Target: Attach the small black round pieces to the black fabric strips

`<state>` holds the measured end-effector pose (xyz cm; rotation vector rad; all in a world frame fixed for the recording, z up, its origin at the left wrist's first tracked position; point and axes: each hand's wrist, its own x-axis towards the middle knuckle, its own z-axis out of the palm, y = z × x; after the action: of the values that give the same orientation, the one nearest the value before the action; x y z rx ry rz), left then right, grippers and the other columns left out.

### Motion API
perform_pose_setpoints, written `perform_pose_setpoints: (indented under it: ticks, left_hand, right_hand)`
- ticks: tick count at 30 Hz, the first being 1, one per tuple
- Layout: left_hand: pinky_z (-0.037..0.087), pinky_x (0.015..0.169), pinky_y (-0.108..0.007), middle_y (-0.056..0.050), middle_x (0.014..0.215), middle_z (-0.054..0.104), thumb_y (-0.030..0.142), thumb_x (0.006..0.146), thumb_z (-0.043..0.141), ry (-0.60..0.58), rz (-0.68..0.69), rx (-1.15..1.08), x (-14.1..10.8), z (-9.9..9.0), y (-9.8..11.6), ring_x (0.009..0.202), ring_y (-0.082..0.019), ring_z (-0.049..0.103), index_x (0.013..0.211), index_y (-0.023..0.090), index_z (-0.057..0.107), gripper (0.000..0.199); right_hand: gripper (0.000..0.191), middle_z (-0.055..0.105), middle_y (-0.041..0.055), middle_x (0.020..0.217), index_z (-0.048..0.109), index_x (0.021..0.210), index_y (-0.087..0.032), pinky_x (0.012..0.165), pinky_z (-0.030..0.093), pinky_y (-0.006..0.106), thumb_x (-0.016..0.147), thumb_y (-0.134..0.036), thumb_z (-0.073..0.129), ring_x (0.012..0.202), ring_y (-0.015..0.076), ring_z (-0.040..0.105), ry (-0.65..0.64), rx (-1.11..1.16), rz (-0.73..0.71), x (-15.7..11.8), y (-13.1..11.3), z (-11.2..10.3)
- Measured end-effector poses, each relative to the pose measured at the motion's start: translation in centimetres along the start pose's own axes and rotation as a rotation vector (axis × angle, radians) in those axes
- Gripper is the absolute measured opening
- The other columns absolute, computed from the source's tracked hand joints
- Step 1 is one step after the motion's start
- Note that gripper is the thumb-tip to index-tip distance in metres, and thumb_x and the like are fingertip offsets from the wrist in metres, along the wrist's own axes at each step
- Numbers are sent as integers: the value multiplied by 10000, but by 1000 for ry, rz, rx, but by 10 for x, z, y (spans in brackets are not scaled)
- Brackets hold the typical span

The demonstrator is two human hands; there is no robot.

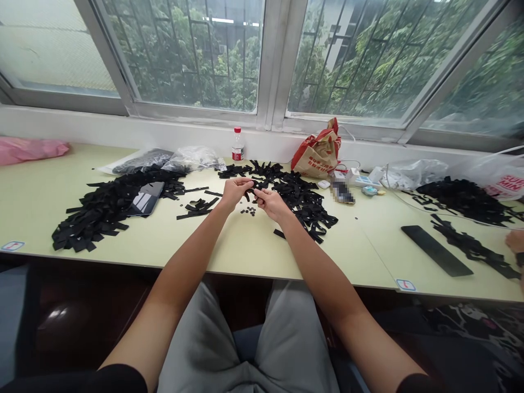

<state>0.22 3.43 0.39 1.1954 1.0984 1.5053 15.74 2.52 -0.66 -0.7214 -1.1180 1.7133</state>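
My left hand (236, 192) and my right hand (270, 204) meet over the middle of the table, fingers pinched. Between them is a short black fabric strip (248, 195), partly hidden by the fingers. Whether a smaller piece is also in the fingertips I cannot tell. Just below lie several small round black pieces (248, 211), like snaps or buttons. A few loose black strips (198, 206) rest left of my left hand. Beside my right hand spreads a heap of black strips (305, 199). A larger pile of strips (102, 204) is at the left, some with small shiny spots.
A dark-screened phone or tablet (146, 198) leans on the left pile. By the window stand a red-capped bottle (237, 144), plastic bags (194, 158) and a paper bag (317, 153). Right: chargers (360, 178), a cable, a black flat bar (436, 250), more strips (470, 248), another person's hand (514, 240).
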Motion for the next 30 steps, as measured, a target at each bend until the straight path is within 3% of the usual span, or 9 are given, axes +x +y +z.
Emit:
perform_pose_setpoints:
  ticks: [5, 9, 12, 20, 30]
  left_hand:
    - [546, 626, -304, -52, 735, 693, 293, 616, 858, -16, -47, -109, -1, 1, 2, 622, -131, 622, 861, 99, 742, 333]
    - [493, 565, -254, -36, 710, 670, 244, 631, 850, 14, -78, -134, -2, 1, 4, 582, -104, 587, 857, 107, 730, 290]
    - [432, 501, -228, -23, 677, 645, 240, 660, 835, -2, -85, -110, -2, 1, 4, 523, -84, 541, 845, 119, 715, 252]
    - [363, 467, -212, 19, 594, 565, 248, 725, 789, -53, -17, -67, -4, 5, 5, 471, -69, 481, 807, 137, 663, 186]
    - [363, 458, -220, -5, 653, 625, 341, 706, 819, -170, 26, 4, -2, 1, 2, 470, -70, 479, 857, 144, 684, 283]
  right_hand:
    - [363, 562, -28, 698, 563, 769, -181, 495, 333, 232, 659, -334, 873, 549, 60, 431, -33, 95, 47, -1, -4, 0]
    - [374, 549, -41, 701, 541, 758, -186, 525, 348, 232, 629, -265, 883, 563, 58, 437, -29, 74, 25, -4, -6, 3]
    - [351, 546, -32, 674, 533, 750, -187, 524, 339, 239, 662, -304, 852, 561, 71, 436, -6, 40, 15, -5, -6, 4]
    - [188, 548, -5, 661, 483, 721, -192, 507, 309, 239, 729, -217, 670, 538, 82, 410, -27, 71, 53, -1, -4, 5]
    - [213, 491, -28, 654, 444, 739, -208, 488, 314, 248, 730, -217, 656, 526, 87, 401, -11, 153, 96, -5, -8, 7]
